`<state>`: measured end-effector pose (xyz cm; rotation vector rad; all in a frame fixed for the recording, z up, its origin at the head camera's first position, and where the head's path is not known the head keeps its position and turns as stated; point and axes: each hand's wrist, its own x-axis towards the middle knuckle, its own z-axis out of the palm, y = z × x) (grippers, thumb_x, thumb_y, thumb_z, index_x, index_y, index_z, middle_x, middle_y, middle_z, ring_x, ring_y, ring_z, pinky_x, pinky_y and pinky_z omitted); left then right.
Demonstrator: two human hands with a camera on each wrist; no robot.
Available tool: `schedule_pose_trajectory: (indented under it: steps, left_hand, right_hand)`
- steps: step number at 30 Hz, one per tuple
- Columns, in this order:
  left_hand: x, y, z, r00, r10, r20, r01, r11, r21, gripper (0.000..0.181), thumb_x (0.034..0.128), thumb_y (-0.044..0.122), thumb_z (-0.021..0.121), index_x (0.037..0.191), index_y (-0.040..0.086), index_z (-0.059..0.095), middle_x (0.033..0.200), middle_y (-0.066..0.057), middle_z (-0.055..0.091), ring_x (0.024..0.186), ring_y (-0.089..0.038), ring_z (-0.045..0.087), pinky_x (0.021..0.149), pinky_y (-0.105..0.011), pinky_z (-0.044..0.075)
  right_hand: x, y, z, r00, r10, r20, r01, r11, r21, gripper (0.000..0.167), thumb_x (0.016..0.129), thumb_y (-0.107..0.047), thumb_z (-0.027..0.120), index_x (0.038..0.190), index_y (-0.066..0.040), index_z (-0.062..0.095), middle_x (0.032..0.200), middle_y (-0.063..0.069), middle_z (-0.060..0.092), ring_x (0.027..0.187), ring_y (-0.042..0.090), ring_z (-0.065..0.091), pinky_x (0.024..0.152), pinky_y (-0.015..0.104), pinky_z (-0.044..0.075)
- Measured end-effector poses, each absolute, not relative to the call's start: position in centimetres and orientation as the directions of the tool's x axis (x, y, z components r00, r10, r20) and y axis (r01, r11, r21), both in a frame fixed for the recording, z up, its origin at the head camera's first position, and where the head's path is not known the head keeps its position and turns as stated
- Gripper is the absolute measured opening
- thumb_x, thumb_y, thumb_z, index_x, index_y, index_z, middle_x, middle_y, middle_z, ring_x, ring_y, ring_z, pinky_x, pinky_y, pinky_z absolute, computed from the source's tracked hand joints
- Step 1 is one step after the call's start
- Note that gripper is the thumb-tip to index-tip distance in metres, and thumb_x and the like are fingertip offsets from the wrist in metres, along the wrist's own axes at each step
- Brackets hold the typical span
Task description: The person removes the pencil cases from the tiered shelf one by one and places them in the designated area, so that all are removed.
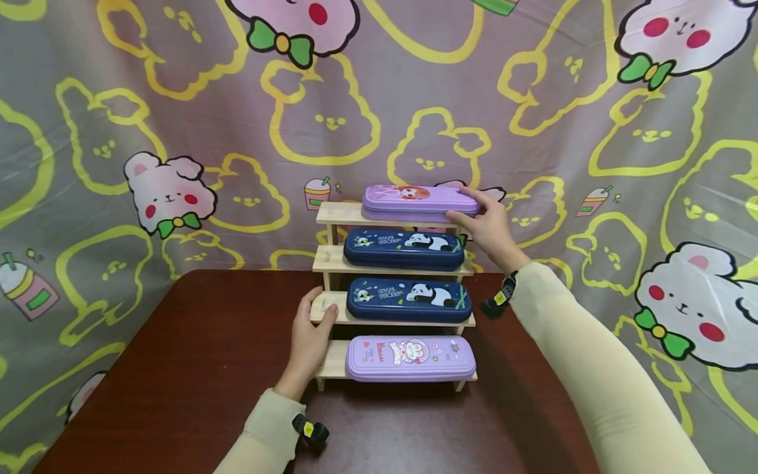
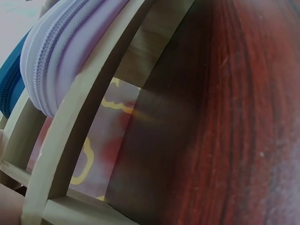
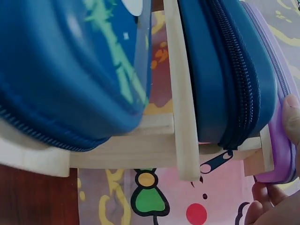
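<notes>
Right hand (image 1: 488, 224) pinches top purple case (image 1: 408, 204), left hand (image 1: 309, 336) apparently grips rack (image 1: 333, 364), grip partly hidden: brace rack, guide case level.

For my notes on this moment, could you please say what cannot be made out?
Head: part of the top purple case, behind the right hand.
Head: the lilac case, its smallest print too tiny to read.
Left wrist: most of the left hand, cut off by the edge.
Right wrist: far end of the nearest navy case, beyond the top edge.
</notes>
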<state>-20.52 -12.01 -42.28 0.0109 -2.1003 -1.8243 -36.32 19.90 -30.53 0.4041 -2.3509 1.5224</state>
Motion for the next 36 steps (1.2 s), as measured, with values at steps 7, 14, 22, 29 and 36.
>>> schedule_pose_trajectory:
  steps: [7,14,22,29,36]
  left_hand:
    - [-20.4,-12.1,-42.2,-0.931,-0.243,0.271,0.230,0.181,0.956,0.048,0.0977,0.007,0.060,0.142,-0.002,0.044,0.142,-0.022,0.047,0.133,-0.030,0.040,0.111,-0.043,0.027]
    - [-20.4,-12.3,-42.4,-0.936,-0.227,0.269,0.225,0.201,0.953,0.049,0.0986,0.011,0.060,0.143,0.000,0.044,0.144,-0.021,0.046,0.135,-0.030,0.038,0.112,-0.045,0.026]
    - [-20.3,-12.1,-42.4,-0.940,-0.227,0.256,0.212,0.203,0.956,0.049,0.0991,0.012,0.060,0.144,0.001,0.043,0.144,-0.019,0.047,0.134,-0.029,0.039,0.111,-0.044,0.027]
    - [-20.2,-12.0,-42.5,-0.936,-0.225,0.269,0.225,0.204,0.953,0.049,0.0991,0.012,0.060,0.144,0.001,0.043,0.143,-0.020,0.047,0.134,-0.029,0.039,0.111,-0.044,0.027]
    - [-22.3,-12.9,-45.8,-0.929,-0.234,0.288,0.239,0.216,0.947,0.051,0.0991,0.024,0.062,0.145,0.012,0.044,0.144,-0.010,0.048,0.134,-0.023,0.039,0.111,-0.044,0.027]
  right_hand:
    - [-35.5,20.8,-31.0,-0.919,-0.015,0.393,-0.362,0.426,-0.829,0.069,0.085,-0.038,0.076,0.146,-0.020,0.051,0.141,0.011,0.047,0.119,0.026,0.050,0.095,0.041,0.048]
    - [-34.6,21.7,-31.4,-0.903,0.005,0.430,-0.395,0.384,-0.835,0.066,0.085,-0.036,0.076,0.145,-0.020,0.052,0.140,0.008,0.049,0.118,0.024,0.051,0.095,0.038,0.048]
    - [-33.3,23.1,-31.8,-0.899,0.038,0.436,-0.395,0.360,-0.845,0.069,0.084,-0.037,0.077,0.145,-0.020,0.052,0.140,0.008,0.050,0.117,0.024,0.054,0.093,0.029,0.050]
    - [-31.8,24.5,-32.2,-0.897,0.099,0.430,-0.364,0.383,-0.849,0.068,0.084,-0.036,0.077,0.146,-0.022,0.051,0.140,0.012,0.048,0.115,0.026,0.054,0.090,0.021,0.049]
    - [-30.8,25.8,-32.8,-0.876,0.165,0.454,-0.374,0.363,-0.854,0.065,0.083,-0.033,0.080,0.143,-0.023,0.055,0.140,0.007,0.050,0.110,0.021,0.052,0.082,0.014,0.048]
